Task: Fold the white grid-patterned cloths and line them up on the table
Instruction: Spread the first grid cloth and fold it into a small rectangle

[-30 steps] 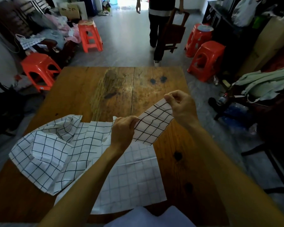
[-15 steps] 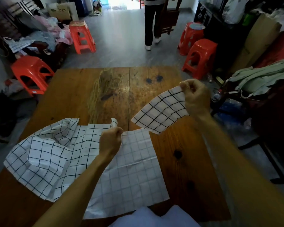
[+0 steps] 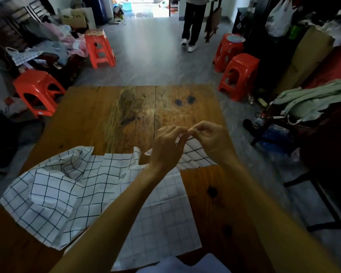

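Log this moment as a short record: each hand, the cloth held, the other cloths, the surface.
left hand: pinches the top edge of the held cloth
right hand: pinches the same edge, fingertips meeting the left's
held cloth: small white grid piece, lifted above the table
flat cloth: spread out, faint grid, near edge
crumpled cloth: bold grid, bunched at left, overlapping the flat cloth
table: wooden, far half bare

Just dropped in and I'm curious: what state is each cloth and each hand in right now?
Left hand: pinching the small grid cloth.
Right hand: pinching it too.
Small grid cloth: lifted, hanging between both hands.
Crumpled grid cloth: unfolded, on the wooden table.
Faint-grid cloth: spread flat.
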Demonstrator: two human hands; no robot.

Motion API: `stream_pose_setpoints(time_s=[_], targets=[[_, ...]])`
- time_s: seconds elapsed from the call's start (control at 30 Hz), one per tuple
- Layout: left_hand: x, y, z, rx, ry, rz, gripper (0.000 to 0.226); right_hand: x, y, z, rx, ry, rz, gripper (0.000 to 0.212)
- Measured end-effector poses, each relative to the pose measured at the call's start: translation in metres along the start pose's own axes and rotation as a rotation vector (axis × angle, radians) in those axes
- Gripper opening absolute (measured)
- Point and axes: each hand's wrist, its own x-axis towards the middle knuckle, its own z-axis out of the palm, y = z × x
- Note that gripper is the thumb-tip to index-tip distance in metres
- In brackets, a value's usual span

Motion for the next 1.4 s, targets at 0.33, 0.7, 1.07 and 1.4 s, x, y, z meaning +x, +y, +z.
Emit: stream_pose_setpoints(time_s=[0.33, 0.7, 1.07, 1.4], targets=[[-0.032, -0.027, -0.008, 0.032, -0.053, -0.168, 0.006, -0.001, -0.004, 0.006, 0.145, 0.04, 0.044, 0.014], [-0.086, -0.074, -0.019, 0.24, -0.209, -0.512, 0.012, 0.011, 0.0, -0.011, 0.152, 0.324, -0.017, 0.006], [0.002, -0.013, -0.011, -0.073, -0.15, -0.035, 0.022, 0.005, -0.004, 0.016, -0.099, 0.063, -0.228, 0.008], [-0.007, -0.035, -0.036, -0.366, 0.001, -0.428, 0.007, -0.016, 0.026, -0.003, -0.194, 0.078, -0.041, 0.022]])
